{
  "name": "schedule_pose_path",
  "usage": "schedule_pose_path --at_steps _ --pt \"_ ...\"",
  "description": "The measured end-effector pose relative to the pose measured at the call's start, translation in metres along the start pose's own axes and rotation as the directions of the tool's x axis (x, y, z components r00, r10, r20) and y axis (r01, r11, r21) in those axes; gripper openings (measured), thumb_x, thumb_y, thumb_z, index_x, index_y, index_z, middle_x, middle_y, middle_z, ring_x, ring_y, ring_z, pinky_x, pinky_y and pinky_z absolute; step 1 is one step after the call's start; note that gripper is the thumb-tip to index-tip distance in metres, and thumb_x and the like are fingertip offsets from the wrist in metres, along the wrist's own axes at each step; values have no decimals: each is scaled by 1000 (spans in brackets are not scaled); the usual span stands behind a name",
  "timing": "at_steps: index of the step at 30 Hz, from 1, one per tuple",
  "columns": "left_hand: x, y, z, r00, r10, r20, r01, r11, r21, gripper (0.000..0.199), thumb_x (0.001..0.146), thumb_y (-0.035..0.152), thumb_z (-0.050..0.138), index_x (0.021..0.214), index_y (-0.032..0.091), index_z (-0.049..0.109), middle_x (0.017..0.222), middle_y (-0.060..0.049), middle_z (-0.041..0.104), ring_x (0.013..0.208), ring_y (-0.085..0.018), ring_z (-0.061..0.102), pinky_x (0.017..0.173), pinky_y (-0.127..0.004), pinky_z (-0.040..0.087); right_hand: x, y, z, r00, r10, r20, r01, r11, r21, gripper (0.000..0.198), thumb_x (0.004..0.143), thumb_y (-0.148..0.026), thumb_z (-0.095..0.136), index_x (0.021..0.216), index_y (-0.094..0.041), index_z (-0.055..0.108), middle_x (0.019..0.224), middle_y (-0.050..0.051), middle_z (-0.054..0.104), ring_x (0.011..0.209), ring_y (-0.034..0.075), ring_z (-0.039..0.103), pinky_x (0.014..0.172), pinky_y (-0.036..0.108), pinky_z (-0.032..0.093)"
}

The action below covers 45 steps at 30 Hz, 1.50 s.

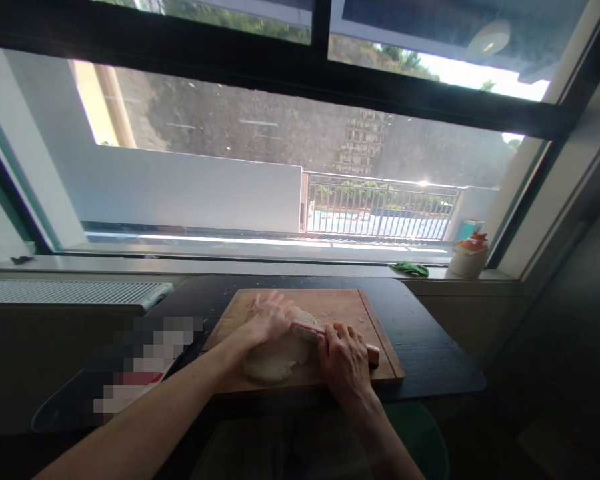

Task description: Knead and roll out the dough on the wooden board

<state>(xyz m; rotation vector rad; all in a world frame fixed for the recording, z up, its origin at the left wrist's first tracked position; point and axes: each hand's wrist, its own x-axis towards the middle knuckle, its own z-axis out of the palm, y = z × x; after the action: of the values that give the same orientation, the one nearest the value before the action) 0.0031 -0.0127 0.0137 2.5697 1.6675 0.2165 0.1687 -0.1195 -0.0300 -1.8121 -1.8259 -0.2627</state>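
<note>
Pale dough (273,360) lies flattened on a wooden board (380,373). Across it slants a rolling pin (309,331) with a red-and-white label and a bare wooden end at the right. My right hand (345,357) is closed over the pin near that end, with the fingers bent over its top. My left hand (271,315) lies over the left end of the pin and the dough, fingers stretched out, apart and blurred by motion. The palm and the pin's left end are hidden beneath it.
The board rests on a dark table (430,353) before a wide window. On the sill are a green cloth (410,269) and a pale container (467,260) with something orange on top. A radiator (75,293) is at the left, and a green seat (417,437) shows below the table.
</note>
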Motion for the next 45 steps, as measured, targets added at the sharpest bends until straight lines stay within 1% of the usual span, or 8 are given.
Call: schedule_pose_path --at_steps 6,13,17,22,28,35,41,45 --pt "36 1 3 998 -38 46 35 997 67 35 88 35 54 119 17 53 120 -9 55 101 -19 57 85 -41 50 32 15 5 1000 23 8 -23 998 -56 39 97 -36 31 86 -21 66 103 8 61 101 22 50 88 34 35" --pt "82 -8 19 988 -114 101 107 992 73 43 86 49 37 118 28 57 133 -8 54 128 -33 37 100 -61 27 64 28 20 986 117 120 -99 984 -146 40 94 -39 33 86 -21 67 99 9 63 97 23 52 78 33 37" --pt "78 -9 21 988 -124 91 117 990 77 49 83 52 32 120 30 55 136 -7 51 129 -32 36 100 -60 25 68 28 21 981 137 140 -112 978 -177 41 94 -38 33 83 -22 68 96 7 64 94 23 52 75 33 37" --pt "41 -5 17 997 -73 0 72 994 81 47 86 49 28 117 27 56 133 -6 53 124 -29 40 102 -56 25 48 19 12 990 98 106 -81 985 -152 43 95 -38 29 84 -22 68 98 8 64 96 23 52 81 34 35" --pt "3 -5 18 989 34 -143 -16 992 124 46 90 46 22 113 27 58 131 -6 54 127 -26 36 104 -55 20 15 12 3 999 10 32 -8 998 -64 37 96 -39 31 115 -23 58 114 7 61 115 23 45 100 37 25" --pt "44 -4 12 997 -69 31 66 993 97 43 85 47 31 110 28 61 128 -6 57 121 -29 43 100 -56 27 51 21 3 976 66 209 -43 993 -114 46 96 -42 26 92 -21 66 105 9 63 106 25 49 86 36 35" --pt "79 -8 13 979 -180 95 175 983 59 57 81 54 35 128 25 49 139 -10 48 130 -31 35 103 -57 24 95 35 18 939 155 305 -118 984 -136 43 93 -38 29 98 -20 68 109 9 61 106 24 49 91 34 33" --pt "72 -7 13 983 -168 78 164 985 58 56 82 53 34 128 25 49 139 -9 49 129 -31 37 103 -56 25 88 33 15 950 144 277 -108 984 -139 42 94 -37 28 103 -19 66 118 10 58 109 24 47 95 36 30"
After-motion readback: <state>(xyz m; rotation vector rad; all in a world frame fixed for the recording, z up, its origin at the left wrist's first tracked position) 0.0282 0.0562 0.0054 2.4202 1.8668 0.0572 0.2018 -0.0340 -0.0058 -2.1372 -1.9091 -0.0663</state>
